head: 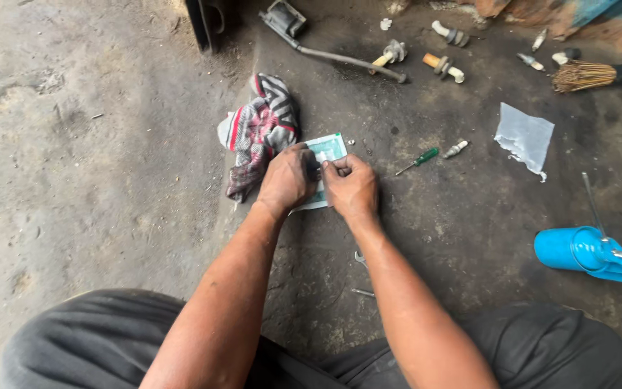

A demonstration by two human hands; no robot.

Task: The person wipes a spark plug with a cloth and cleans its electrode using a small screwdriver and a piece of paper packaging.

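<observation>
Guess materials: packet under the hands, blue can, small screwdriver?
Packet: thin glossy film or coated paper, pale green and white, lying flat; can't tell which. Blue oil can: smooth, even sheen, probably painted metal or plastic, with a metal spout. Screwdriver: translucent green plastic handle, thin metal shaft.

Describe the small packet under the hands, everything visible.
The packet is a small, flat, rectangular pack, pale green and white with a white border, seemingly thin card or plastic film. It lies flat on the dark, oily floor, just right of a striped rag. The left hand and right hand both press on it, covering its lower part; only the upper corner shows. Whether it is opened cannot be told.
</observation>
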